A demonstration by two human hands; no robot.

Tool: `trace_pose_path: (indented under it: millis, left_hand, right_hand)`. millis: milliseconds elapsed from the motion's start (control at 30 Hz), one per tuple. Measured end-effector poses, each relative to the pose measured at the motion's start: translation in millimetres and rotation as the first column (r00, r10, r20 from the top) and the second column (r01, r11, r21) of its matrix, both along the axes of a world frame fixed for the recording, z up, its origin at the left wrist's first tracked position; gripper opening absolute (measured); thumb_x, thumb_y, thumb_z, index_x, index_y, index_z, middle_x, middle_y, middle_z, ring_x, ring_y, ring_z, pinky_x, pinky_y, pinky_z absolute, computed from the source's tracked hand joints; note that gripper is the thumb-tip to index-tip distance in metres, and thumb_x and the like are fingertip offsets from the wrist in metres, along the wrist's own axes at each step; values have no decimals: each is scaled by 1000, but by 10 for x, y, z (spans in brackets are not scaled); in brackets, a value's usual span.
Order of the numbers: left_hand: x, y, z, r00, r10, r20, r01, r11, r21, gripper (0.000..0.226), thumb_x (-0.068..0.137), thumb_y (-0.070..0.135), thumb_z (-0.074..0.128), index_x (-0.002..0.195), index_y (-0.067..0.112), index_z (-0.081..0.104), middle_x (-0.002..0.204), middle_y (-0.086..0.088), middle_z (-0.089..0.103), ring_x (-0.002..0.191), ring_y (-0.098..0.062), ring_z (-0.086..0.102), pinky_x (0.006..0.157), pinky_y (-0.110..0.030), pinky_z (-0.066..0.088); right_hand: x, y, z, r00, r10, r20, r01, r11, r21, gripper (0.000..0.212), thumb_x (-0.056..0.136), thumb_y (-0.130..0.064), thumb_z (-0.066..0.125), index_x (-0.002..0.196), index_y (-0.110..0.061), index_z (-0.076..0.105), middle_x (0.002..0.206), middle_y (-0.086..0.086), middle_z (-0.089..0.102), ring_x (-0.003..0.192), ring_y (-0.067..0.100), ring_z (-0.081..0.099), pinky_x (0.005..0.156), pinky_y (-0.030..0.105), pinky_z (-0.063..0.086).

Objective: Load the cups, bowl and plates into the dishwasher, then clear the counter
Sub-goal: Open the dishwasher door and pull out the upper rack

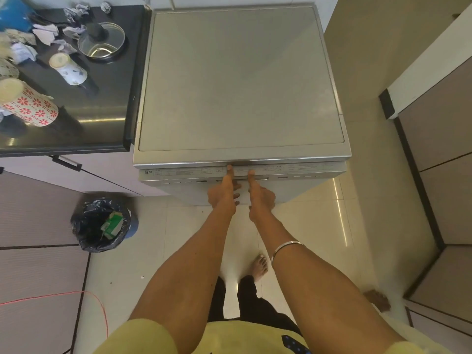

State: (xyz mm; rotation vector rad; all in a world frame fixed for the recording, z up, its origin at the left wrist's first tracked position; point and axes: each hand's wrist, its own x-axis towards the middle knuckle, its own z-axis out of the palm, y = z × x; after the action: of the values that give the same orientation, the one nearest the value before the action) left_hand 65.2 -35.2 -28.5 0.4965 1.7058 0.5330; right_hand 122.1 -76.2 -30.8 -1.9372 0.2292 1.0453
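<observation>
The silver dishwasher (pixel 240 80) stands below me, seen from above, and its door looks closed or nearly so. My left hand (pixel 224 194) and my right hand (pixel 261 199) are side by side at the top of the door (pixel 306 171). Both thumbs press on the control strip and the fingers curl under the handle recess. On the black counter (pixel 112 98) to the left stand a cup with red flowers (pixel 28 106), a white cup with blue marks (pixel 69 69) and part of another cup (pixel 7 70) at the frame edge.
Crumpled papers (pixel 74 11) and a steel pot with a glass lid (pixel 102 42) also sit on the counter. A bin lined with a black bag (pixel 102 223) stands on the floor at the left. Cabinets (pixel 434 149) line the right side. A red cable (pixel 76 295) crosses the floor.
</observation>
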Motion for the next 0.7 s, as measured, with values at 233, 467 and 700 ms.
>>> trace_pose_path:
  millis: [233, 467, 700]
  left_hand:
    - [-79, -60, 18, 622, -128, -772, 587, 729, 352, 38, 82, 56, 68, 80, 21, 52, 76, 6, 56, 73, -19, 57, 83, -36, 43]
    - [-159, -120, -98, 440, -136, -888, 800, 508, 319, 41, 87, 41, 70, 118, 16, 59, 124, -4, 57, 118, -26, 48, 101, -38, 38]
    - [-271, -198, -159, 337, -359, -870, 898, 401, 182, 49, 98, 31, 56, 143, 14, 48, 153, -7, 42, 151, -30, 14, 124, -42, 11]
  right_hand:
    - [157, -34, 107, 640, 368, 675, -372, 917, -146, 19, 82, -33, 75, 75, -23, 59, 77, -7, 62, 76, 13, 58, 56, 25, 38]
    - [227, -125, -28, 277, 523, 806, -550, 774, -314, 40, 80, -19, 78, 117, -24, 62, 119, 1, 53, 113, 20, 48, 96, 30, 41]
    - [268, -237, -33, 123, 689, 714, -666, 591, -455, 62, 85, -25, 74, 142, -19, 49, 149, 9, 42, 147, 30, 21, 122, 43, 16]
